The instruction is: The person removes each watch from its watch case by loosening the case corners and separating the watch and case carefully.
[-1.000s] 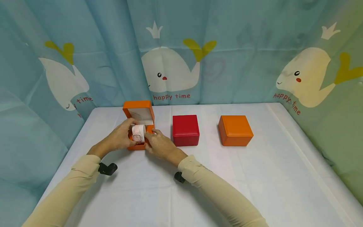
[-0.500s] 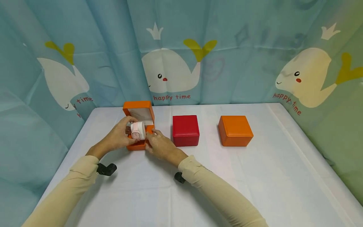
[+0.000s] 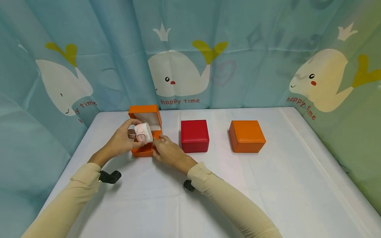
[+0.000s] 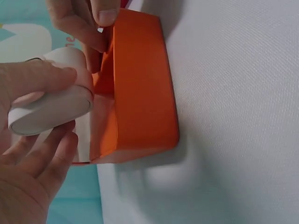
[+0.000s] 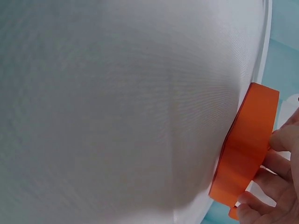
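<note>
My left hand [image 3: 120, 139] grips a white watch pillow [image 4: 53, 112] between thumb and fingers. Strapped round the pillow is a pink watch [image 3: 141, 136], its square face tilted toward the head camera. Both are just above an orange watch box [image 3: 142, 152] at the table's back left, whose lid [image 3: 144, 109] stands up with a pale lining. My right hand [image 3: 169, 152] holds the box by its right wall, fingers over the rim; in the right wrist view those fingers lie along the orange wall [image 5: 250, 133]. Part of the box's inside is hidden by the pillow and hands.
A closed red box [image 3: 194, 133] stands to the right of my right hand. Farther right is a closed orange box [image 3: 247, 134]. All stand on a white-covered table [image 3: 214, 201], with a blue whale-print curtain [image 3: 253, 86] behind it.
My left hand has lifted the watch pillow with the pink watch up and a little left out of the orange box, tilting it. My right hand stays on the box.
</note>
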The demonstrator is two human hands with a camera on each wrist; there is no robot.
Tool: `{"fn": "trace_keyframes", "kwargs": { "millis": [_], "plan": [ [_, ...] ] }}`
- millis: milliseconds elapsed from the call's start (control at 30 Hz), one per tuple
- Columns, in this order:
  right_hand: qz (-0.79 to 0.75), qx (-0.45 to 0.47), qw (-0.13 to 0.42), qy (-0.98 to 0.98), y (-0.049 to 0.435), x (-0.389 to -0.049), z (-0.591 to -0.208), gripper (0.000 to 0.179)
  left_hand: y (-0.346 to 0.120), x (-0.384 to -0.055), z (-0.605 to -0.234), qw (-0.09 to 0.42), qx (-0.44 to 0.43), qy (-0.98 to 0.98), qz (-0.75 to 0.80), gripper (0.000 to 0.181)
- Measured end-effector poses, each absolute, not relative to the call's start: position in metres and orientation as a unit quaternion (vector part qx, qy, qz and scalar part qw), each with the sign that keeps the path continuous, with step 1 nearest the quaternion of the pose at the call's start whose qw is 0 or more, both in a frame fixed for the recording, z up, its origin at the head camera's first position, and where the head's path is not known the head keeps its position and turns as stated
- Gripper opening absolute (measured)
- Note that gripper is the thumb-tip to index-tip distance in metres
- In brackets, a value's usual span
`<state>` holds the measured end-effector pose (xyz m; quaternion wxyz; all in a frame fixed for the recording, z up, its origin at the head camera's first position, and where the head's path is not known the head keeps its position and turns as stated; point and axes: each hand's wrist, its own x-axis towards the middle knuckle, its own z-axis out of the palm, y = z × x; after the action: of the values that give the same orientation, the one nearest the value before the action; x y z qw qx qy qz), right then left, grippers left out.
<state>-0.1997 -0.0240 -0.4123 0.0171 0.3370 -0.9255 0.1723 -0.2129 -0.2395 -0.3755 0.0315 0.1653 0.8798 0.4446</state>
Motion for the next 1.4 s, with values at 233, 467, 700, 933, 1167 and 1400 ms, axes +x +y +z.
{"fn": "trace_keyframes", "kwargs": {
  "millis": [233,467,700,933,1167,1400],
  "plan": [
    [0.176,0.330,0.024,-0.927,-0.024,-0.199,-0.412,0.028,-0.242,-0.210,-0.375,0.039,0.157,0.879,0.449,0.077],
    [0.177,0.333,0.032,-0.926,-0.024,-0.199,-0.414,0.026,-0.245,-0.207,-0.376,0.026,0.170,0.873,0.456,0.075],
    [0.111,0.360,0.040,-0.926,-0.024,-0.197,-0.413,0.035,-0.251,-0.197,-0.378,0.035,0.169,0.855,0.489,0.074],
    [0.076,0.346,0.084,-0.931,-0.021,-0.193,-0.409,0.022,-0.252,-0.193,-0.380,0.056,0.162,0.846,0.504,0.076],
    [0.144,0.333,0.066,-0.930,-0.018,-0.186,-0.406,0.056,-0.252,-0.184,-0.381,0.078,0.173,0.829,0.526,0.077],
    [0.251,0.342,0.074,-0.902,-0.016,-0.182,-0.402,0.102,-0.250,-0.175,-0.383,0.074,0.204,0.814,0.538,0.076]
  ]
}}
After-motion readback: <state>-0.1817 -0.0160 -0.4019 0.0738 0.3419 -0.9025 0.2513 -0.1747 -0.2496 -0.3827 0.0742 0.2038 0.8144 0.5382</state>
